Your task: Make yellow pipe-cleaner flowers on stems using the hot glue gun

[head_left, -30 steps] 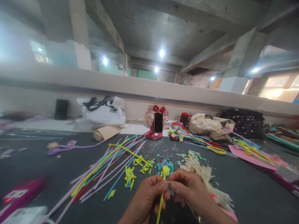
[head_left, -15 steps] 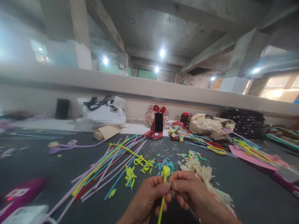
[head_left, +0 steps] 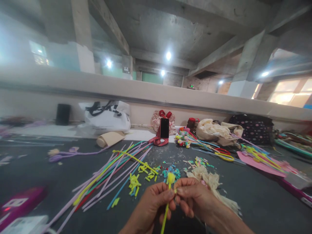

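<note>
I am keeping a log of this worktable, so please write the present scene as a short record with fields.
Left grip: closed on the yellow stem
Stem top: rounded yellow head, pointing away from the person
Right grip: fingertips pinched beside the stem; what they hold is too small to tell
Left of hands: long coloured rods, short yellow pieces
Behind: phone upright before a patterned bag
Surface: dark tabletop

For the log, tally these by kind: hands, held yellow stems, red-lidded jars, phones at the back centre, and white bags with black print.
Hands: 2 (left hand, right hand)
Held yellow stem: 1
Red-lidded jar: 1
Back-centre phone: 1
White bag with black print: 1
Total: 6
</note>
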Demonstrator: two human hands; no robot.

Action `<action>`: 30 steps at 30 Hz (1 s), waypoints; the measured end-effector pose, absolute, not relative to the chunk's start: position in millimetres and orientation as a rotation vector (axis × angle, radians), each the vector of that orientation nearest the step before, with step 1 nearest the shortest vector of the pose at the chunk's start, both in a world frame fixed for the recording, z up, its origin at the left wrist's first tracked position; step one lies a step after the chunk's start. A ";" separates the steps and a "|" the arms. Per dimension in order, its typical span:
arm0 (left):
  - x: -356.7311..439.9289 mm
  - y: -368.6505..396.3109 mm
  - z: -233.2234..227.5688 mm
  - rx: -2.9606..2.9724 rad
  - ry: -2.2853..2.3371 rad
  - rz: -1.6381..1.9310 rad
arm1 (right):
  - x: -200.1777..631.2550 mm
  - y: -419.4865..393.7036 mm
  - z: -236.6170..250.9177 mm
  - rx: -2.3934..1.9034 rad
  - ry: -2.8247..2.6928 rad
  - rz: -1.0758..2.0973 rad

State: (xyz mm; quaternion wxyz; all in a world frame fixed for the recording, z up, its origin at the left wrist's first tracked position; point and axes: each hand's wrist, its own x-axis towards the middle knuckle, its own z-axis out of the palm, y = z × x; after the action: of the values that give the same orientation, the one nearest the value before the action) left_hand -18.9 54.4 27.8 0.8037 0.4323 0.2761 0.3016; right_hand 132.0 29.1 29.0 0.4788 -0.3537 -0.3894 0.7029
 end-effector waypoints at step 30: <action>-18.6 57.8 20.9 0.919 0.634 0.690 | 123.3 10.0 47.5 -1.210 -1.994 0.183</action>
State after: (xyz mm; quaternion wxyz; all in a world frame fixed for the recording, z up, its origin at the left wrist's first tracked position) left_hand -18.6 57.8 20.9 0.7923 0.4271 0.2948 0.3209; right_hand 123.3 10.0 47.5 0.3905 -0.4761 -0.7846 0.0722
